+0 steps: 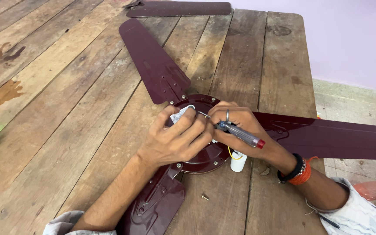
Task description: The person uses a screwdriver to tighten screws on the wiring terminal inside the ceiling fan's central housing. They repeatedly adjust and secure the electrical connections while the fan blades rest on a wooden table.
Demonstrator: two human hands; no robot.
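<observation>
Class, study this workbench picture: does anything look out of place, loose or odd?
Yes. One loose screw lies alone on the wooden table, apart from the maroon fan. A separate fan blade rests detached at the far edge.

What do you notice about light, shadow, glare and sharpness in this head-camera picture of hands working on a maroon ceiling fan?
Head view: soft, even light; only faint shadows under the left hand and right hand. Mild sheen on the glossy maroon fan blade at right and on the round maroon motor housing. The clear-handled screwdriver with a red cap and the worn wooden plank table are sharp; no clear motion blur.
</observation>
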